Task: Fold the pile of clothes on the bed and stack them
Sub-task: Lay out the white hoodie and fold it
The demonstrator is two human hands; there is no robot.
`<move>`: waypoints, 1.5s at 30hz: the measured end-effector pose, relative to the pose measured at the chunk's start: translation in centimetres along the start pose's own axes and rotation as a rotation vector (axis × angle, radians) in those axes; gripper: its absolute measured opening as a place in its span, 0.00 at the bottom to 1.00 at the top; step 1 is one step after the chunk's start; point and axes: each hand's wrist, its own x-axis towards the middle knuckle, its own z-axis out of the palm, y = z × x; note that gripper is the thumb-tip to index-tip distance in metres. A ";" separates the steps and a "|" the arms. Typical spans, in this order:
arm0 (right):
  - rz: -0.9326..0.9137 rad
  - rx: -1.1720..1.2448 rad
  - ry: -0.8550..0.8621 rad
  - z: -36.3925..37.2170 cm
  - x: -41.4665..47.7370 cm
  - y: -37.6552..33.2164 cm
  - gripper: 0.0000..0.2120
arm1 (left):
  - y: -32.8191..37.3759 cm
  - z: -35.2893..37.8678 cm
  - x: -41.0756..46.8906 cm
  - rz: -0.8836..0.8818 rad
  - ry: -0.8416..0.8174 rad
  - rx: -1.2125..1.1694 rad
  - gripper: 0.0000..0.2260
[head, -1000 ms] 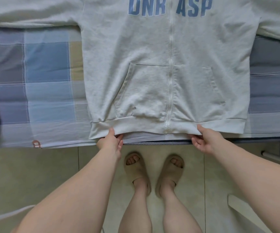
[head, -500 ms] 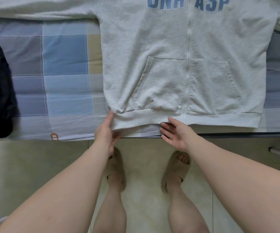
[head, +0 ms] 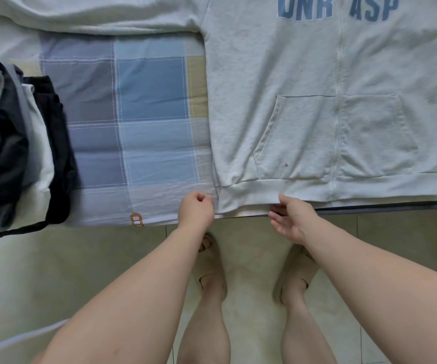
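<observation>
The zip hoodie (head: 317, 114) lies flat and front up on the bed (head: 146, 114). Its long axis runs away from the person, and its hem band (head: 251, 194) lies along the near bed edge. The left hand (head: 196, 210), fingers curled, sits at the hem's left corner and appears to pinch it, though contact is hard to confirm. The right hand (head: 290, 222) pinches the hem left of the zip, thumb on top. The hood and right sleeve are cut off. A stack of folded clothes (head: 15, 140) lies well apart to the left.

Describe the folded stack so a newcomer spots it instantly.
Start at the blue plaid bedsheet. The folded stack sits at its left end, apart from the pale zip hoodie spread flat on the right. Only it is layered: black, dark grey and white folds.
</observation>
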 end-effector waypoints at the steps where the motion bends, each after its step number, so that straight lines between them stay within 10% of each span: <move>1: -0.001 0.029 -0.015 0.3 -0.3 -0.1 0.05 | 0.3 -0.1 0.2 0.016 0.039 -0.021 0.09; 15: -0.025 0.039 -0.166 2.4 -0.4 1.3 0.10 | 2.1 2.2 -1.1 0.170 -0.011 -0.140 0.10; 26: -0.020 -0.015 -0.161 2.3 -0.2 1.1 0.07 | 3.6 3.8 -0.5 0.021 0.049 0.415 0.09; 39: -0.024 -0.053 -0.125 1.6 -1.6 1.4 0.03 | -0.3 -2.6 -0.8 0.041 0.025 0.015 0.11; 45: 0.030 -0.218 -0.025 2.3 -1.6 1.1 0.05 | 1.4 -1.5 -0.1 -0.086 0.129 0.231 0.05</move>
